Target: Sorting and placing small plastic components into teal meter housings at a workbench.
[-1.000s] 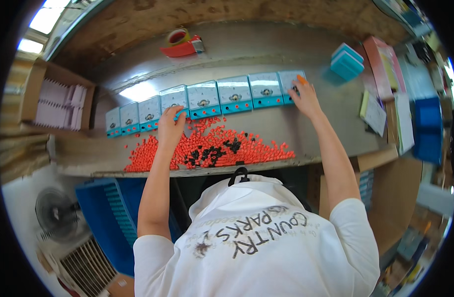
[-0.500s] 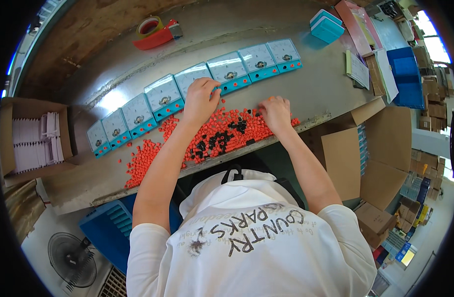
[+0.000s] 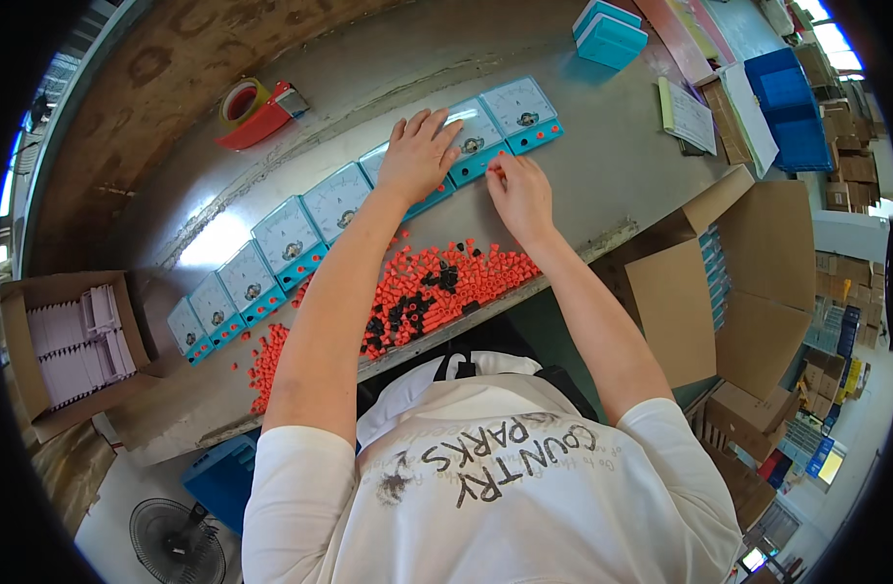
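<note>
A slanting row of analog panel meters (image 3: 335, 204), with clear faces and teal bases, lies across the table. My left hand (image 3: 419, 161) rests with outstretched fingers over the meters in the right half of the row, hiding part of them. At the teal base of a meter (image 3: 471, 131) near the row's right end, my right hand (image 3: 520, 195) has thumb and finger pinched on a small red cap (image 3: 502, 156). A heap of red caps (image 3: 485, 277) with black caps (image 3: 407, 317) among them spreads along the near table edge, partly behind my left forearm.
A red tape dispenser (image 3: 261, 117) lies behind the row. Teal cases (image 3: 610, 39) and a notepad (image 3: 688, 117) are at the far right. Open cartons stand on both sides: one with white pieces (image 3: 81, 346), one with teal items (image 3: 714, 268). A fan (image 3: 177, 543) is at lower left.
Both hands have moved away from me, the right from the cap heap to a meter's base. My left hand has flattened over the meters. The view has shifted a little.
</note>
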`<move>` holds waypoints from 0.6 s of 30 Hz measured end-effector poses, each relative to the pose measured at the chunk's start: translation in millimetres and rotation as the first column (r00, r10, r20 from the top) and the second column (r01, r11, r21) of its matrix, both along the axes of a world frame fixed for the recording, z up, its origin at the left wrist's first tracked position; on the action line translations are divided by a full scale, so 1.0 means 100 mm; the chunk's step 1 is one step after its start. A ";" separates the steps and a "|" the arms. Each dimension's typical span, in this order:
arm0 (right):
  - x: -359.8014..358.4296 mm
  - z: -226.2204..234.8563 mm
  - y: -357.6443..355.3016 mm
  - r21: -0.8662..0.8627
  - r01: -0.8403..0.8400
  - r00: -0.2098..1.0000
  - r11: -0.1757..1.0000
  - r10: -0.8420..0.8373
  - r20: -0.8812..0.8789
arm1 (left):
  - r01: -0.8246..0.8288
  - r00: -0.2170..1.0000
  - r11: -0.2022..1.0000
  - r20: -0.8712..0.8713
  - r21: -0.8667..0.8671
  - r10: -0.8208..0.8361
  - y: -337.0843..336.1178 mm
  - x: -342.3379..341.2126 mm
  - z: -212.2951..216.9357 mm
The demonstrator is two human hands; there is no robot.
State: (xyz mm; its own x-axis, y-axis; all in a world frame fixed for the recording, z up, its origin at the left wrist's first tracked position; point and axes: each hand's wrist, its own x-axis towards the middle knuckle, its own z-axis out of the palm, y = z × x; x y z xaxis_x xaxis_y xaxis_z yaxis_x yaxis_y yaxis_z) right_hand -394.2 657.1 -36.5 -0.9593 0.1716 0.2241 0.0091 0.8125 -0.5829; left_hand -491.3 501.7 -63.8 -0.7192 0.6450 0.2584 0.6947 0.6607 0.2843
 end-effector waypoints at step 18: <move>-0.30 0.01 -0.10 0.588 -0.165 0.967 0.792 0.013 0.254 | 0.005 0.999 1.000 0.034 -0.022 -0.004 0.01 0.00 0.04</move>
State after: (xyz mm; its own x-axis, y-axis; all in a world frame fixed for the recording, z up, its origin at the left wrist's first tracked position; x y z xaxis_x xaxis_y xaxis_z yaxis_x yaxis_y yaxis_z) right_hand -424.1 647.4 -35.1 -0.9995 -0.0136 0.0291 -0.0126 0.9994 0.0322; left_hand -491.7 502.6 -59.4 -0.7244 0.6535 0.2196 0.6878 0.6638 0.2937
